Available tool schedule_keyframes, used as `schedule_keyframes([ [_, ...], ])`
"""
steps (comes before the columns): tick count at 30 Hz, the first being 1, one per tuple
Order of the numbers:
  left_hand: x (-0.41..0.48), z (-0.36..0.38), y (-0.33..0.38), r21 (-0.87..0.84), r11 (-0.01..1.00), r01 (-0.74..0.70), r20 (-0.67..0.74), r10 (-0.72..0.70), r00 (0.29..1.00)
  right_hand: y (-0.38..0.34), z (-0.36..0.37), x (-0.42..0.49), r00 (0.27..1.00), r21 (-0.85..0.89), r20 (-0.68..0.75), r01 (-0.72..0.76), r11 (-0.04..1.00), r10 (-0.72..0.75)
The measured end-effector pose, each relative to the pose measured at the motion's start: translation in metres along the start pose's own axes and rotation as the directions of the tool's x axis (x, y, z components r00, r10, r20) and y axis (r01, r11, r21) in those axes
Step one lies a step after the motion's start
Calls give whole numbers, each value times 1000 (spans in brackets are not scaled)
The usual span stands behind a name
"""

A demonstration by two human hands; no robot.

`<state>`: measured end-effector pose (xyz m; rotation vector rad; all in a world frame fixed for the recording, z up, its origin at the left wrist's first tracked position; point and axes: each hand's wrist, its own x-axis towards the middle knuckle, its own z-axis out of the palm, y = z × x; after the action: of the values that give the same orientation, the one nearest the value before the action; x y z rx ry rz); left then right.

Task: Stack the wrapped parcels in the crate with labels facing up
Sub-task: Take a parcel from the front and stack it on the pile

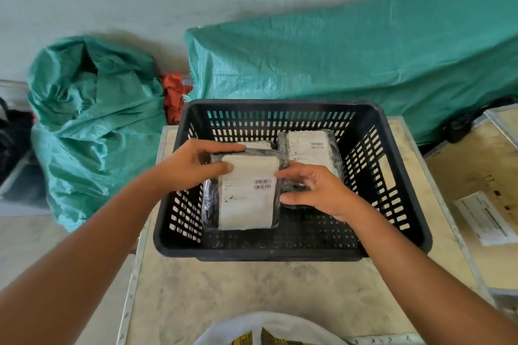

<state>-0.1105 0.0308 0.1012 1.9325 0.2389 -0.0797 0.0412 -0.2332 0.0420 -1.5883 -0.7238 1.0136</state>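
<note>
A black slotted plastic crate (398, 235) stands on a pale table. Inside, at its left, lies a black-wrapped parcel (246, 204) with a white barcode label facing up. My left hand (193, 165) grips that parcel's far left corner, thumb on the label. My right hand (316, 190) touches the parcel's right edge with fingers spread. A second wrapped parcel (308, 148), label up, lies at the back right of the crate. The edge of a third parcel (260, 145) shows behind the held one.
The table (252, 294) has metal edging. A second table (476, 176) at right carries a loose paper label (487, 218). Green woven sacks (92, 126) and a green tarp-covered heap (350, 64) lie behind against the wall. White fabric (269, 328) shows at the bottom edge.
</note>
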Motion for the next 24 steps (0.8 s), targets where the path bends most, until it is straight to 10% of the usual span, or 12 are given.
schedule_keyframes([
  [10, 16, -29, 26, -236, 971, -37, -199, -11, 980, -43, 14, 4, 974, 135, -126, 206, 969, -190],
  [17, 17, 4, 18, 135, 987, -87, -122, 104, 987, -49, -2, 24, 961, 250, -234, 208, 946, -149],
  [24, 33, 8, -11, 93, 994, 50, -175, -33, 984, -48, -15, 53, 965, 34, -246, 96, 995, -85],
])
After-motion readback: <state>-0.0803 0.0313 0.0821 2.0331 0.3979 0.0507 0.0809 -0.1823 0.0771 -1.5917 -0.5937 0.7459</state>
